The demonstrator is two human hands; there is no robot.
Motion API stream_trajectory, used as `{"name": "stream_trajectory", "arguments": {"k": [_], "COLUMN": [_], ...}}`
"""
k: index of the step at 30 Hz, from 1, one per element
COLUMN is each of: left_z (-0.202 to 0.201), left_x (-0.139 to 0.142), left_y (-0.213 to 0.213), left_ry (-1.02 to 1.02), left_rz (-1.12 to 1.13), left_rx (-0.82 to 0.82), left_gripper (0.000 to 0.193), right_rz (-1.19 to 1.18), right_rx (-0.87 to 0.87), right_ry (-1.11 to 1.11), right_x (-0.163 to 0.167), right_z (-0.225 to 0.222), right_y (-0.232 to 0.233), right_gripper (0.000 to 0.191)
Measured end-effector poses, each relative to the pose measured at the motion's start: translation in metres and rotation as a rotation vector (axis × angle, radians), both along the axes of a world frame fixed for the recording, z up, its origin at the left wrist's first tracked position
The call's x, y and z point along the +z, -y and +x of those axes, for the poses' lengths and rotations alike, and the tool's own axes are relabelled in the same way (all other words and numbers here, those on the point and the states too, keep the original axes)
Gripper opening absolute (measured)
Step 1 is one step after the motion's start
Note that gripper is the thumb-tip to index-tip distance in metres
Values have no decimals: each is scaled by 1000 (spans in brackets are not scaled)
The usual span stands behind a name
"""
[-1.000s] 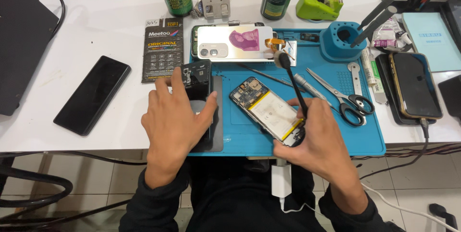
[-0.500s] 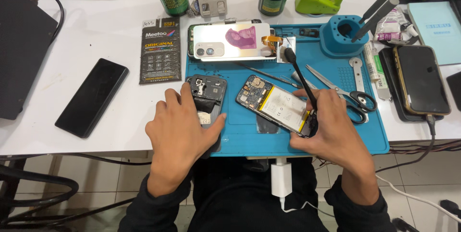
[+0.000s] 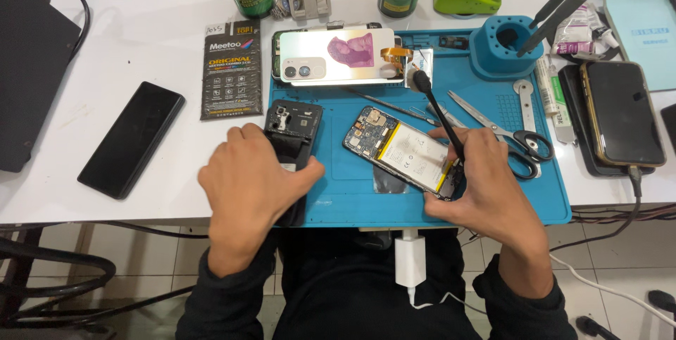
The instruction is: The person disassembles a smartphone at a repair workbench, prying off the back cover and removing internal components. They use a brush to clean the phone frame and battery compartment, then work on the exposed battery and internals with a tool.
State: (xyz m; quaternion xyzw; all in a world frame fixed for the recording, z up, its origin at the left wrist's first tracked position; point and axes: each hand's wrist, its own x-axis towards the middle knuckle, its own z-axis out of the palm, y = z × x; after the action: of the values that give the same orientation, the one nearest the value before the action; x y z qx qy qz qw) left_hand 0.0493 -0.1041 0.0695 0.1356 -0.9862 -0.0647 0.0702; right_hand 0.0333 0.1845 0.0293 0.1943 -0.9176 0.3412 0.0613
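Observation:
My left hand [image 3: 250,189] lies palm down on a black phone back cover [image 3: 292,125] at the left of the blue work mat [image 3: 352,199], fingers closing on its lower part. My right hand [image 3: 482,189] grips a black brush [image 3: 436,111] like a pen, bristle head pointing up and away. The same hand rests at the lower right corner of an opened phone [image 3: 405,153], which lies tilted on the mat with its circuit board and pale battery showing.
A white phone [image 3: 331,58] lies at the mat's far edge, scissors [image 3: 503,136] and tweezers to the right. A black phone [image 3: 130,139] and a dark packet [image 3: 229,76] lie left on the white table. A charging phone [image 3: 623,115] sits right. Bottles and a blue tool holder [image 3: 503,44] stand behind.
The opened phone has turned flatter and shifted slightly right on the mat. My left hand has slid down the back cover, baring its top. The brush leans further left.

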Motion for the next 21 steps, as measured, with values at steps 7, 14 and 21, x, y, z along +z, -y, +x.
{"name": "stream_trajectory", "arguments": {"k": [7, 14, 21], "left_z": [10, 11, -9], "left_x": [34, 33, 29], "left_y": [21, 14, 35], "left_ry": [-177, 49, 245], "left_rz": [139, 154, 233], "left_rx": [37, -398, -892], "left_gripper": [73, 76, 83], "right_rz": [-10, -10, 95], "right_rx": [12, 36, 118], "right_ry": [-18, -4, 111], "right_x": [-3, 2, 17], "right_z": [-4, -6, -15], "right_y": [-2, 1, 1], "right_gripper": [77, 75, 71]}}
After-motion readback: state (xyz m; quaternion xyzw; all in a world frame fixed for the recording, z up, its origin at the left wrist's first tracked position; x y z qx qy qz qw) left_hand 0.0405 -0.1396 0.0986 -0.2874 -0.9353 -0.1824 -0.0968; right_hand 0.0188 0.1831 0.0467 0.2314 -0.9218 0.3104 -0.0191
